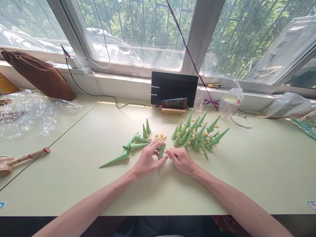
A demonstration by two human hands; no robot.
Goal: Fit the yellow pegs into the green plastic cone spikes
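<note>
My left hand (148, 157) is closed around a green plastic watering spike (161, 152), its wide capped end away from me and its point toward me. Against the side of that spike, my right hand (181, 159) pinches a small yellow valve (165, 153), mostly hidden by the fingers. Just beyond my hands lies a small pile of loose yellow valves (161, 136). Several green spikes (116, 158) lie or stand to the left. A larger cluster of green spikes (197, 133) stands to the right, many with yellow valves on their sides.
A tablet (174, 87) leans at the back of the table, with a phone (174, 103) on a small cardboard stand before it. Clear plastic wrapping (37, 112) and a wooden kendama (27, 158) lie at left. A bagged cup (231, 98) and cables are at back right.
</note>
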